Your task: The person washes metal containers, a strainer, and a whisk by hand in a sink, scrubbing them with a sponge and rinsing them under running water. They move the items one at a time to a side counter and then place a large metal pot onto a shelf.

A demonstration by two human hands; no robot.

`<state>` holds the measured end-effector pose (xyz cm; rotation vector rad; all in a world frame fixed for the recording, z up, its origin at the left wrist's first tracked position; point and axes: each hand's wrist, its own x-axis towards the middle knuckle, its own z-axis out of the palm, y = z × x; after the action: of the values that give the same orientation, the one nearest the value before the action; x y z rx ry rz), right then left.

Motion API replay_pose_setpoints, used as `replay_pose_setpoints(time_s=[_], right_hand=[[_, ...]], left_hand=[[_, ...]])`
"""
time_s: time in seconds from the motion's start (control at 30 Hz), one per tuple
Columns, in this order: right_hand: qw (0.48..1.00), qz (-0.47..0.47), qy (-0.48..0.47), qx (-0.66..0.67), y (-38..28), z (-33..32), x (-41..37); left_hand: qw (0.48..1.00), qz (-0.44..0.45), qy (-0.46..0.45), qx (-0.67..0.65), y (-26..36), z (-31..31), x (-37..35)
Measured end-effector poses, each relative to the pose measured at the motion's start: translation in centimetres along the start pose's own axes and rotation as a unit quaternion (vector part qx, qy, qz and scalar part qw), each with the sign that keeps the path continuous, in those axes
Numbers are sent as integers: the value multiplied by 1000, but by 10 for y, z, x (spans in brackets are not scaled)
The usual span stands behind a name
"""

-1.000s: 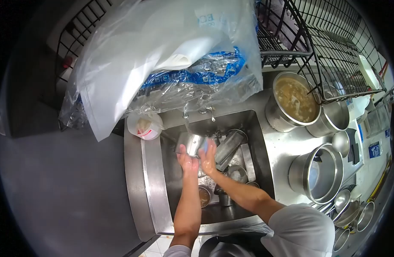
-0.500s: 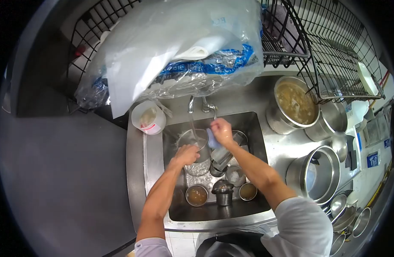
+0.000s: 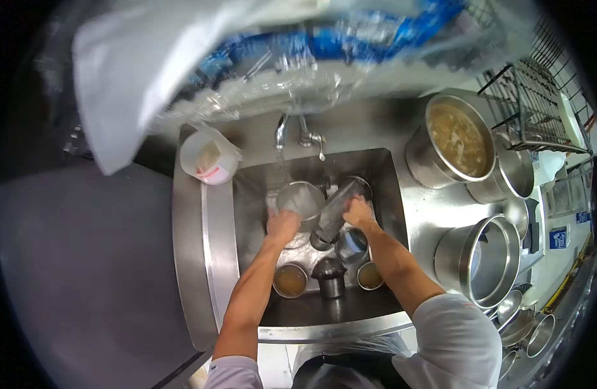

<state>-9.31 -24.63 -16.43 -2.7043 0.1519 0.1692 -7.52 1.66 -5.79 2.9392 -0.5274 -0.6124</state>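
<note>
In the sink, a round metal pot sits below the faucet, from which water runs. My left hand is closed on the pot's near-left rim. My right hand grips the side of a long, narrow metal container that lies slanted beside the pot. Just below that hand is a small round metal container with something bluish inside. Nearer to me are a dark metal vessel and two small round containers, one on the left and one on the right, both with brownish liquid.
A white plastic tub stands at the sink's back-left corner. To the right are a tall pot of brown soup-like liquid and a large metal pot. Plastic bags hang low overhead, near a black wire rack.
My right hand has moved down and right onto the long container; the blue cloth no longer shows in it. The long container has shifted. The view has moved closer to the sink.
</note>
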Motion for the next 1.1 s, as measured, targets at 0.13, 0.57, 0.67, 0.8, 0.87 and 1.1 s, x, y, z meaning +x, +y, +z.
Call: replay_pose_setpoints(time_s=[0.13,0.57,0.67,0.8,0.87,1.1], right_hand=[[979,194,-48,42,19,24,-30],[970,-19,-195,-146,33,134,-92],[971,-30,-194,-133,38,104,-96],[912,173,-6,372,24,48,-66],[899,-15,144,414,-53,-70,-55],[859,-326,-366,146,-125,-94,15]], left_hand=[[991,0,90,-101,-11,85,4],[978,128,157,-42,-5,56,7],[978,98,168,-78,-8,32,19],[985,91,114,-89,-8,5,13],[985,139,84,-61,-7,-10,1],[941,334,34,36,-12,-79,-15]])
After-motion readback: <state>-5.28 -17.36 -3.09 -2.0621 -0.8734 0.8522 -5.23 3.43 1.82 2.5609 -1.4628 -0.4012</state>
